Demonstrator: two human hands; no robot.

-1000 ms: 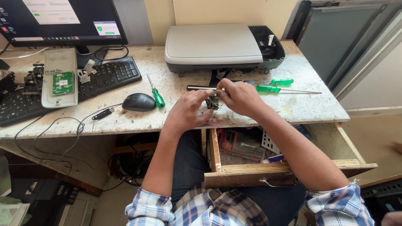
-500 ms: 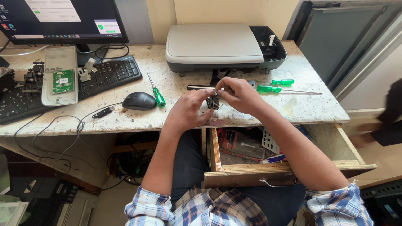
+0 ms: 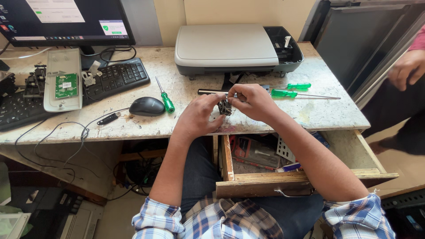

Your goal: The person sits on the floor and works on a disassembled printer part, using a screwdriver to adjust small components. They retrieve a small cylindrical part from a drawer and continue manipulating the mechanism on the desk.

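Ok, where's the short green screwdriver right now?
Head view: the short green screwdriver lies on the desk, left of both hands, just right of the mouse and in front of the keyboard.

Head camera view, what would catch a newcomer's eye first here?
Both hands meet at the desk's front edge, the left hand and right hand pinching a small dark metal part. Behind them sits a grey scanner; below, a wooden drawer hangs open.

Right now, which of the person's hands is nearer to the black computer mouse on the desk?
Left. The left hand sits just right of the black mouse, a short gap between them. The right hand is farther right, beyond the small metal part both hands hold.
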